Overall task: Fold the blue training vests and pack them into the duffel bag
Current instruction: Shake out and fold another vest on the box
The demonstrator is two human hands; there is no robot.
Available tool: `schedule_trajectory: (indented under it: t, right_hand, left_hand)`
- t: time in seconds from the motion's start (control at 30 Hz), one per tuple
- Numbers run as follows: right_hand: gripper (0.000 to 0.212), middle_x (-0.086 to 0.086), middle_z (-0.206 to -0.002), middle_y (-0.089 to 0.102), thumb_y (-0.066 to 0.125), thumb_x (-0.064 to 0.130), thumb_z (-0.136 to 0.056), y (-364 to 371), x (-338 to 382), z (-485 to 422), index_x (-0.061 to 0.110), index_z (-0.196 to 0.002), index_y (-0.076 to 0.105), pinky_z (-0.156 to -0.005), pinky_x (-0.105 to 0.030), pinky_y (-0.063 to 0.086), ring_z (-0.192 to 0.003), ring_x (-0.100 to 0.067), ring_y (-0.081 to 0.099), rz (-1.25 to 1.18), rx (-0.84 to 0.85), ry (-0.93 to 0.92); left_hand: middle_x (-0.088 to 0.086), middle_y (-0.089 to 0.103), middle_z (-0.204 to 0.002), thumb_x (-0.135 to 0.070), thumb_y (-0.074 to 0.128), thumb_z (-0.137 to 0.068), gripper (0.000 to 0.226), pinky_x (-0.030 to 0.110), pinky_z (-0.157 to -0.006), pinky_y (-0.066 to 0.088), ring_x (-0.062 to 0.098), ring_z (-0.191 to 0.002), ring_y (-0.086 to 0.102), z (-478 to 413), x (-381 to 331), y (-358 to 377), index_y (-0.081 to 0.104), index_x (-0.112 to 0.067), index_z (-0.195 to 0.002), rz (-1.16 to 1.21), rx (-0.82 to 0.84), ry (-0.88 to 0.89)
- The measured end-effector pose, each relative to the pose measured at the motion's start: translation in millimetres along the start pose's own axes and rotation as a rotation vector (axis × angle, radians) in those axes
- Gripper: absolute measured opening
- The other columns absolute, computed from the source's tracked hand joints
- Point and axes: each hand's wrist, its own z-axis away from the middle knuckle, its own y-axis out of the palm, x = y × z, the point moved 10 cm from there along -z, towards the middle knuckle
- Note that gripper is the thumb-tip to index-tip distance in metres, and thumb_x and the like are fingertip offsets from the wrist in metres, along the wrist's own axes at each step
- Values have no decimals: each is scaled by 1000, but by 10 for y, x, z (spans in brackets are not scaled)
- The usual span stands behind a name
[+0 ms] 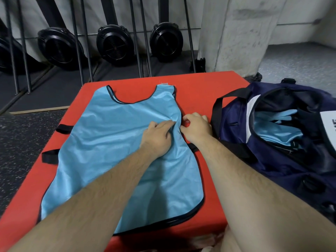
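A light blue training vest [112,142] with dark trim lies flat on a red mat [196,84], neck hole at the far end. My left hand [158,135] rests on the vest near its right armhole, fingers bunching the cloth. My right hand [197,127] sits at the vest's right edge, fingers curled and pinching the trim. To the right stands an open navy duffel bag [236,124]; folded blue vests [276,131] show inside its opening.
Black straps [63,128] stick out from the mat's left side. Three black round fan units [114,44] and metal rack legs stand along the far wall. A white pillar [236,33] rises behind the bag. Dark speckled floor lies to the left.
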Motion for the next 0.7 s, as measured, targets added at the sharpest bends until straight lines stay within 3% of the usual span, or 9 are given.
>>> schedule_trajectory:
  t: [0.13,0.27,0.33,0.43,0.53,0.7]
  right_hand:
    - [38,5,-135,48,56,38,-95,62,27,10,37,-133,57,-109,-42,32,-129,-26,38,39,41,39]
    - [18,0,-124,52,54,25,-95,7,27,-3,29,-107,67,-105,-41,38,-123,-30,45,-8,-12,87]
    - [21,-2,-116,55,50,14,-92,-54,-3,1,25,-95,68,-98,-40,47,-115,-31,51,-35,-62,106]
    - [20,-3,-125,54,55,29,-95,-19,-7,-1,28,-112,66,-104,-41,43,-123,-29,47,-36,-20,94]
    - [36,-3,-134,50,59,43,-93,33,-22,-13,36,-128,61,-110,-41,37,-130,-28,42,-56,23,95]
    - [22,-2,-133,50,56,33,-95,32,-8,-33,34,-115,66,-112,-43,33,-132,-29,40,-59,8,128]
  left_hand:
    - [-24,48,-145,-24,35,-102,46,30,-100,40,8,-100,33,9,-1,-2,45,-37,-145,8,14,-11]
    - [-23,46,-147,-25,34,-102,46,31,-102,40,10,-104,37,24,-17,-9,45,-37,-145,3,26,-7]
    - [-23,42,-150,-25,34,-102,47,31,-104,38,12,-108,39,16,-19,3,45,-37,-145,1,35,-5]
    - [-23,41,-151,-23,35,-101,47,29,-103,38,12,-107,38,0,0,26,46,-37,-145,-11,36,-8]
    - [-23,44,-149,-23,35,-102,47,29,-102,39,10,-102,35,1,1,22,46,-35,-145,-2,31,-11]
    - [-26,54,-137,-24,34,-103,44,31,-100,40,11,-103,39,14,-13,-3,48,-36,-142,18,28,-10]
